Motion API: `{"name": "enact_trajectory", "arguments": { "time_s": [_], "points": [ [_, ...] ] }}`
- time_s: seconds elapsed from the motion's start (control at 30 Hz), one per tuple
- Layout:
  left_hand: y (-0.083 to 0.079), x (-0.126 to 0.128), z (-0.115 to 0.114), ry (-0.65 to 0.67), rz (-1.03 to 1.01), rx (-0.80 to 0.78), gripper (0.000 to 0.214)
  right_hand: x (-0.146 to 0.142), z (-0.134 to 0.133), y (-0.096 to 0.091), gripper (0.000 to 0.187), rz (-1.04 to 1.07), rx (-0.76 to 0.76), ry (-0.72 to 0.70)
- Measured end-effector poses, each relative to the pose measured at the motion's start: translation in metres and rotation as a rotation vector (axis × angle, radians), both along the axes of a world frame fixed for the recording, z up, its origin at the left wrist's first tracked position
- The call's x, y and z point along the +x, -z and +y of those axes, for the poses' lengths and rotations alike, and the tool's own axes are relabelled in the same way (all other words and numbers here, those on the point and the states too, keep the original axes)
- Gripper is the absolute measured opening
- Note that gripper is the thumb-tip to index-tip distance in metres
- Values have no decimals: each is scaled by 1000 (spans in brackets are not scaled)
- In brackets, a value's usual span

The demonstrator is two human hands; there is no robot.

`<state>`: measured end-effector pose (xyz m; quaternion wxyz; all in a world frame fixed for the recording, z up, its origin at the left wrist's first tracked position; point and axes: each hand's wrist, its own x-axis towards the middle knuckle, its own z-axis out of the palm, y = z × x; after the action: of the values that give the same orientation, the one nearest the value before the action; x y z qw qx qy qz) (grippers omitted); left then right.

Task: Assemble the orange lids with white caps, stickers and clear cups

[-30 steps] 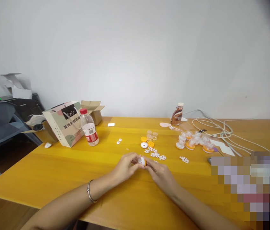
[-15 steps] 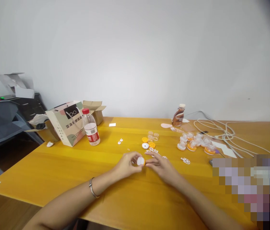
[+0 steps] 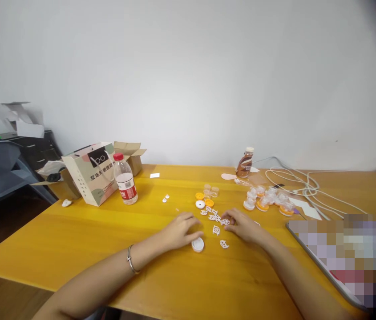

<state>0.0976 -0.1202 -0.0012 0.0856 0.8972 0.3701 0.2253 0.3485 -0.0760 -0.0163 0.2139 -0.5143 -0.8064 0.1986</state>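
Note:
My left hand (image 3: 181, 231) is over the table with its fingers apart and curved, holding nothing. Just below its fingertips a round white disc part (image 3: 197, 245) lies on the wood; whether the thumb touches it I cannot tell. My right hand (image 3: 240, 225) has thumb and fingers closed around a small white wheel-shaped piece (image 3: 225, 222) at table level. Several similar pieces lie around it, among them one wheel-shaped piece (image 3: 216, 230) and another nearer me (image 3: 224, 244). Behind them are a white disc (image 3: 200, 204), orange discs (image 3: 209, 202) and clear cups (image 3: 214, 192).
A cluster of clear and orange assembled parts (image 3: 268, 200) sits right of centre, near white cables (image 3: 308, 182). A brown bottle (image 3: 244, 163) stands at the back. On the left are a water bottle (image 3: 126, 182) and a paper bag (image 3: 90, 178). A partly blurred tablet-like object (image 3: 321, 262) lies at right.
The white and orange round part held between both hands now lies on the table, white side up. My left hand has let go; my right hand has moved right to the wheel-shaped pieces.

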Motion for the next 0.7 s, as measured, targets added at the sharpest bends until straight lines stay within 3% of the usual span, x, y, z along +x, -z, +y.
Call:
{"name": "enact_trajectory", "arguments": {
  "time_s": [0.17,0.3,0.4,0.53,0.7],
  "points": [
    [9,15,39,-3,5,143,24,-10,-7,-7,14,-4,15,-70],
    [17,29,59,2,65,167,17,-16,-12,-14,16,32,-18,-44],
    [21,32,60,-8,78,168,18,-20,-12,-14,18,177,-83,3],
    [19,25,49,-60,-55,103,14,-27,-10,-12,25,612,-271,37],
    [17,4,34,-114,-371,-182,16,-41,-18,-8,30,958,-442,84]
  ]
}}
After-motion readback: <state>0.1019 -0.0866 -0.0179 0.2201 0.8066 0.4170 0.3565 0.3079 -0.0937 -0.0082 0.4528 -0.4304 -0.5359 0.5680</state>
